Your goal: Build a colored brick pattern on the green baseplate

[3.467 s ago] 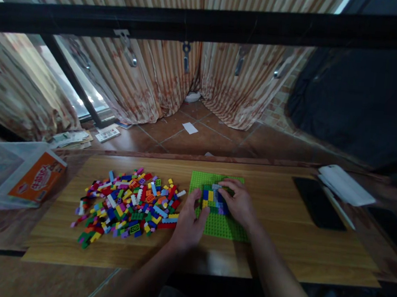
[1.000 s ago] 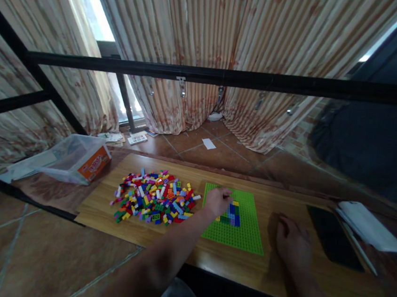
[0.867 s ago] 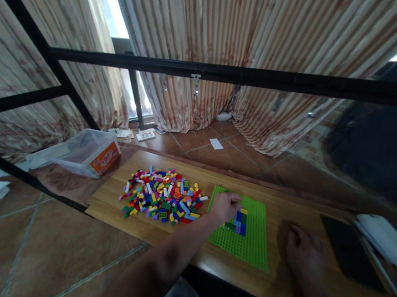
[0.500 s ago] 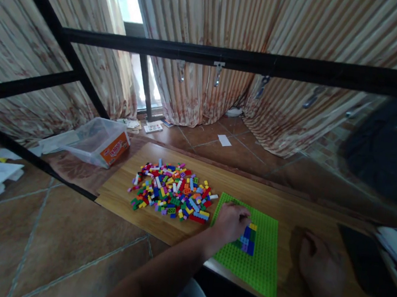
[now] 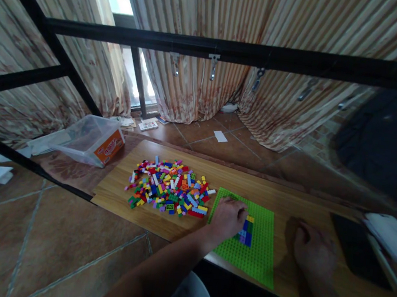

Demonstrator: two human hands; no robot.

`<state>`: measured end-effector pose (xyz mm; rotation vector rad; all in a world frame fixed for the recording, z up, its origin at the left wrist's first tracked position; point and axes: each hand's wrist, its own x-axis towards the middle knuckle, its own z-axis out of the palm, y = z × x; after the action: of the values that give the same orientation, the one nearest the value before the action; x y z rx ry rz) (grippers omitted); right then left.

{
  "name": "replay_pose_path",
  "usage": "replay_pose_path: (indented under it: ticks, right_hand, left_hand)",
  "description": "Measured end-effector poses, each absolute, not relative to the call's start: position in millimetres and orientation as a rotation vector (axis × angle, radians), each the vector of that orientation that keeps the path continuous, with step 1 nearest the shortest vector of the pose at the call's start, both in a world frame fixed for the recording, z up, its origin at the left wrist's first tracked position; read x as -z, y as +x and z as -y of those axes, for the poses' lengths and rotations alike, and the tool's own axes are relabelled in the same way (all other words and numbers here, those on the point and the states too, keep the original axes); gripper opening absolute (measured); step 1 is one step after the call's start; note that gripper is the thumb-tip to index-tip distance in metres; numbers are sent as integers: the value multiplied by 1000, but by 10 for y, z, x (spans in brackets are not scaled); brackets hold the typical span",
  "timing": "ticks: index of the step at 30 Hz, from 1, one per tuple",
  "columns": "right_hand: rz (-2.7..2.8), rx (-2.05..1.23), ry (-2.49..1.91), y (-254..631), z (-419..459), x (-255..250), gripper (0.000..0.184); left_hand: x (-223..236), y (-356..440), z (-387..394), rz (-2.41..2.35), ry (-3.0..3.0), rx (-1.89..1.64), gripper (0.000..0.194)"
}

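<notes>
My left hand [image 5: 228,217] is over the bright green studded baseplate [image 5: 259,259], palm down, with its fingertips pinched together at the upper left of a small block of joined toy bricks [image 5: 246,234]. Blue, lilac and yellow bricks show in that block; the hand covers part of it. Whatever the fingertips grip is hidden from view. To the right of the baseplate, my right hand [image 5: 315,253] rests on the wooden board with its fingers loosely curled in, and no object shows in it.
Left of the baseplate lies a heap of loose, many-coloured bricks [image 5: 171,188] on the wooden board [image 5: 116,185]. A clear plastic box [image 5: 85,141] with an orange label stands beyond the left end. A dark flat panel [image 5: 358,250] lies at the right. A black metal bar [image 5: 195,45] crosses above.
The whole view has shifted slightly, so everything sits a little further left and up. My left hand stays at the brick block, and my right hand stays beside the baseplate.
</notes>
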<state>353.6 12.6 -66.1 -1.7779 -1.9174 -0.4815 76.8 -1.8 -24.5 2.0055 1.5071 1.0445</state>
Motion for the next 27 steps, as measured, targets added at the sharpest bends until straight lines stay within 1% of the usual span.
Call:
replay_pose_path:
  ticks: [5,10,14,20,27]
  right_hand:
    - [1911,441,-1791,3541,-128,666,38]
    - [1905,454,-1793,3525,-126,647,36]
    - [1889,440,-1810,3487,-118,605,36]
    - [1874,415,-1824,3474,-117,611,34]
    - [1882,426,-1836,3491,-118,620,35]
  left_hand:
    - [234,758,15,-1495,2025,-1039,16]
    - [264,738,6,-1498,1946,-1026,26]
    - [312,723,-11,-1496,1811,-1117,32]
    - [316,720,-23,-1504,1796,-1101,32]
    - [283,739,-18,-1569,1916,-1042,26]
